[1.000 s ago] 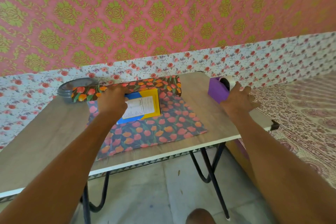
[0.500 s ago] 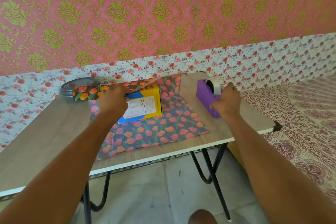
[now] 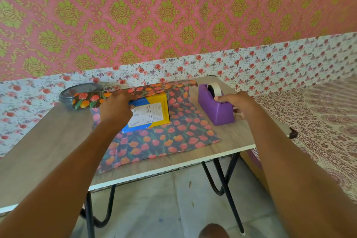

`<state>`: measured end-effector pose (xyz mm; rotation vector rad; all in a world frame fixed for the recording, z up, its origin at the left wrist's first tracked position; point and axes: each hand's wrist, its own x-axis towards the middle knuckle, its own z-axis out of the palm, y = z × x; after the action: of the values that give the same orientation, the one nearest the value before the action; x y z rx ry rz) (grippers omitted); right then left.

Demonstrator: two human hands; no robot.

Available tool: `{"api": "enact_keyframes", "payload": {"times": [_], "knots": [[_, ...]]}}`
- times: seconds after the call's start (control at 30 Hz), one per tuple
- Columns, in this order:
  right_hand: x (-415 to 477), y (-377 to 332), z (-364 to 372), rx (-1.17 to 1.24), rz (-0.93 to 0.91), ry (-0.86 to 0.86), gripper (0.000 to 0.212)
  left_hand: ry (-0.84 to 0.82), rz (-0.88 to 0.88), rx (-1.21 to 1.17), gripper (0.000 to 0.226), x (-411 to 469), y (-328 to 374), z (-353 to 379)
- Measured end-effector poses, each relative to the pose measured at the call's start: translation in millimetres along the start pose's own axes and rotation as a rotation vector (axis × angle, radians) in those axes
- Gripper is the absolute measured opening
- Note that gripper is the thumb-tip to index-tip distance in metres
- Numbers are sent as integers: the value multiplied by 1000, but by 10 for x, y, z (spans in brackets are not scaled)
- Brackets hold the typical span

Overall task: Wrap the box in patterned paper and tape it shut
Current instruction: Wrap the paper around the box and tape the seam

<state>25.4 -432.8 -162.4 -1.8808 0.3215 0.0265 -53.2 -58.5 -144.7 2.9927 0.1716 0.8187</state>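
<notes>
Box [image 3: 148, 114], blue/yellow, lies on the patterned paper [image 3: 164, 141] mid tabletop [image 3: 48, 141]. Left hand [image 3: 116, 109] presses the paper's far flap down over the box top, grip flat and closed on the fold. Right hand [image 3: 236, 104] wraps the purple tape dispenser [image 3: 216, 106] just right of the sheet, fingers curled round it. Grey lidded container [image 3: 77, 92] sits behind the flap at back left, partly hidden.
</notes>
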Motion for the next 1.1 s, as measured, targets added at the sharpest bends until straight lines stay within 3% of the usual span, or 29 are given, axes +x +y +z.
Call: {"api": "enact_keyframes", "payload": {"times": [0.17,0.4,0.53,0.7,0.93,1.1], "knots": [[-8,5,36,99,21,-99,65,23,5,-9,28,13,-13,42],[-5,34,132,229,-70,-37,30,21,26,-20,29,27,-67,46],[11,56,159,212,-103,0,41,32,28,-26,32,10,-43,39],[86,126,185,140,-162,79,29,23,18,-20,31,5,-41,44],[-116,-76,301,-175,-222,350,39,22,22,-13,31,-19,-6,9],[-105,-12,311,-145,-238,378,46,18,27,-17,31,-23,-5,7]]}}
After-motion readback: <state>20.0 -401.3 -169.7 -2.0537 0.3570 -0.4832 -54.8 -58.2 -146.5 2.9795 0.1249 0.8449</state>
